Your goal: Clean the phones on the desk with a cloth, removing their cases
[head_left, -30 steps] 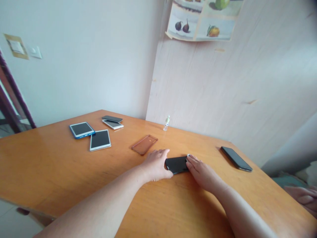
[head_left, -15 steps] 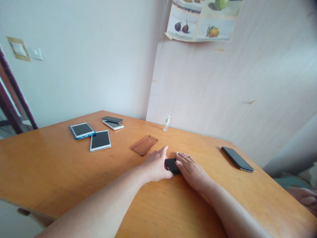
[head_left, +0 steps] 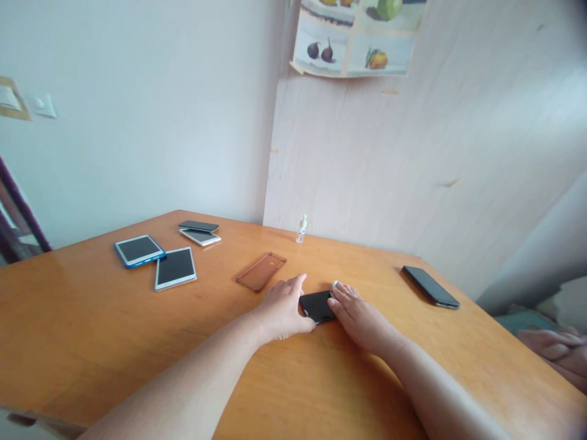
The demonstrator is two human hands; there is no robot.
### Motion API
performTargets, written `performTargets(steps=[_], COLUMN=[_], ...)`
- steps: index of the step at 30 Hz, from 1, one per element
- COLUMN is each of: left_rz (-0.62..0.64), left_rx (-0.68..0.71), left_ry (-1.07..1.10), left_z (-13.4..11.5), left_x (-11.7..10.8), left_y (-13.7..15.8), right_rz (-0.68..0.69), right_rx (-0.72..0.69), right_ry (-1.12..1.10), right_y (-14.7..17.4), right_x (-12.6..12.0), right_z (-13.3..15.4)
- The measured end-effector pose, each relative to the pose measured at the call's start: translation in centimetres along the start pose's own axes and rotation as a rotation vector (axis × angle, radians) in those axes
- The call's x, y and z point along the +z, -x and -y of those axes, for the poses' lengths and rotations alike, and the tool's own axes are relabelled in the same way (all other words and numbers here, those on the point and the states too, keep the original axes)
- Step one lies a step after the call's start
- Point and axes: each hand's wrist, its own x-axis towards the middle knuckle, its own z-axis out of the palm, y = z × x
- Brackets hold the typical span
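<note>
A black phone (head_left: 315, 304) lies flat on the orange wooden table (head_left: 92, 330), between my two hands. My left hand (head_left: 283, 308) rests against its left end, thumb at the near corner, fingers stretched along the far side. My right hand (head_left: 358, 315) lies palm down over its right part and hides that half. Both hands press on the phone without lifting it. A clear brownish phone case (head_left: 261, 271) lies just beyond my left hand.
Another black phone (head_left: 430, 286) lies at the right near the wall. A blue-edged tablet (head_left: 138, 250), a white tablet (head_left: 175, 267) and two stacked phones (head_left: 199, 231) sit at the far left. A tiny bottle (head_left: 301, 228) stands by the wall. Someone's hand (head_left: 553, 348) shows at the right edge.
My right hand slid left over the black phone and now covers more of it. My left hand stayed at the left end. The view shifted slightly.
</note>
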Motion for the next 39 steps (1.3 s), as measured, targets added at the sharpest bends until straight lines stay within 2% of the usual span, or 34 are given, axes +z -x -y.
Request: performTargets(steps=[3, 7, 9, 11, 16, 18, 20, 25, 27, 31, 33, 35, 39], left_rz=[0.004, 0.0, -0.004, 0.008, 0.059, 0.074, 0.081, 0.092, 0.102, 0.121, 0.124, 0.116, 0.1], left_rx=[0.016, 0.052, 0.064, 0.077, 0.115, 0.137, 0.152, 0.151, 0.157, 0.169, 0.174, 0.182, 0.184], left_ry=[-0.013, -0.038, -0.047, -0.055, -0.071, -0.073, -0.071, -0.057, -0.046, -0.035, -0.04, -0.046, -0.058], left_z=[0.0, 0.4, 0.6, 0.6, 0.7, 0.9, 1.2, 1.6, 1.6, 1.7, 1.8, 2.0, 2.3], left_x=[-0.1, 0.0, -0.1, -0.2, -0.8, -0.9, -0.9, -0.8, -0.9, -1.1, -1.1, -1.0, -0.8], left_y=[0.0, -0.3, -0.4, -0.5, -0.5, -0.5, -0.6, -0.7, -0.7, -0.8, -0.8, -0.9, -0.9], right_rz=[0.014, 0.122, 0.168, 0.179, 0.14, 0.148, 0.157, 0.218, 0.205, 0.151, 0.139, 0.126, 0.149], right_rx=[-0.001, -0.192, -0.242, -0.216, -0.005, 0.014, -0.027, -0.27, -0.239, -0.006, 0.048, -0.006, -0.26], right_ry=[0.013, -0.083, -0.113, -0.096, 0.057, 0.08, 0.059, -0.074, -0.064, 0.072, 0.116, 0.104, -0.05], right_y=[0.7, 2.7, 3.2, 3.1, 2.3, 2.4, 2.9, 4.4, 4.3, 3.4, 3.3, 3.5, 4.2], right_x=[-0.5, -2.2, -2.9, -3.4, -3.9, -4.0, -4.1, -4.2, -4.2, -4.4, -4.5, -4.5, -4.3], right_z=[0.3, 4.6, 5.9, 5.5, 1.7, 1.6, 2.9, 6.5, 6.1, 3.5, 3.1, 3.9, 6.6])
